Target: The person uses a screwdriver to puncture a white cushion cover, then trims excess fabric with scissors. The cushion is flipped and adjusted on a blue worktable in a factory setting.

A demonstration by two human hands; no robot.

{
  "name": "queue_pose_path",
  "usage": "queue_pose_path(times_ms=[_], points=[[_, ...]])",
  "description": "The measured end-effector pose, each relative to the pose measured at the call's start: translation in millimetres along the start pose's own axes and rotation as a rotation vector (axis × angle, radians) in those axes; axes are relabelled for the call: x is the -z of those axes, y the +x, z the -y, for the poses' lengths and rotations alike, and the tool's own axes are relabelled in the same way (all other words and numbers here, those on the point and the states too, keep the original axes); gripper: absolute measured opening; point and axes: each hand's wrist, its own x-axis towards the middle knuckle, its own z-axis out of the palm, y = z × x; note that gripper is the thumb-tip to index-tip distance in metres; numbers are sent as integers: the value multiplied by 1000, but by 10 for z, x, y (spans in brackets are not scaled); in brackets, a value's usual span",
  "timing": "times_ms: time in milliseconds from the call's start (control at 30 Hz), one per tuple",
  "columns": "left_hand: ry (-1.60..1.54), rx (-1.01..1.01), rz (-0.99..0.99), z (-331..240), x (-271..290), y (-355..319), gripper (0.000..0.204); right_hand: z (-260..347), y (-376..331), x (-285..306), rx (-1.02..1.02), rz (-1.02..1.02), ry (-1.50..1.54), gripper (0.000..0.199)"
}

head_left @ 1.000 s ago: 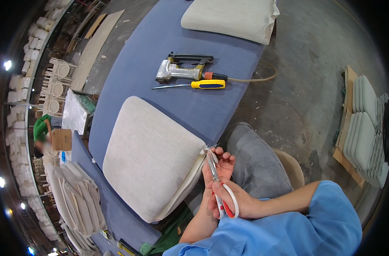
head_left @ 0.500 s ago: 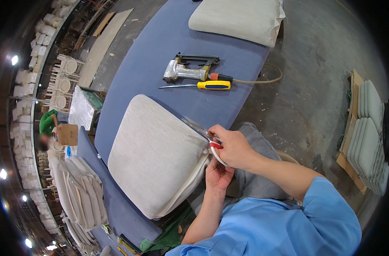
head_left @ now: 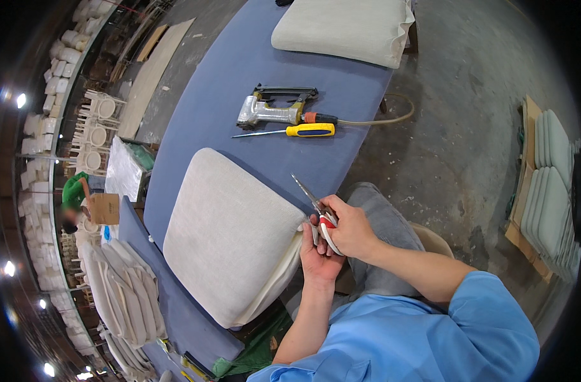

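A padded seat cushion (head_left: 233, 235) in off-white woven fabric lies on the blue-covered table, its right corner toward me. My right hand (head_left: 353, 230) grips scissors (head_left: 307, 190) by their red and white handles, the blades pointing up and away just past that corner. Below the scissors, my left hand (head_left: 321, 262) is pinched at the corner on a bit of the cushion's loose fabric; its fingertips are partly covered by the right hand. Beyond the cushion lie a yellow-handled screwdriver (head_left: 309, 130) and a staple gun (head_left: 268, 109) with a hose.
Another cushion (head_left: 341, 28) sits at the table's (head_left: 176, 137) far end. Stacked covers or cushions (head_left: 121, 286) stand at left, and more pale pads (head_left: 548, 197) lean on cardboard at far right. A person in green (head_left: 75, 191) handles a cardboard box (head_left: 104, 209) in the left background.
The scissors have swung up and away from the cushion's edge, their blades now clear of it. My left hand stays at the corner. The whole view has shifted slightly.
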Motion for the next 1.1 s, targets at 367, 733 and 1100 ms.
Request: queue_pose_path(times_ms=[367,733,1100], points=[[44,-84,-53,140,-39,-66,21,15,-735,60,-160,196,621,39],[2,-125,261,233,226,335,20,153,-1024,-462,-472,328,602,56],[131,-111,309,131,362,299,18,55,-961,-706,-468,245,717,56]])
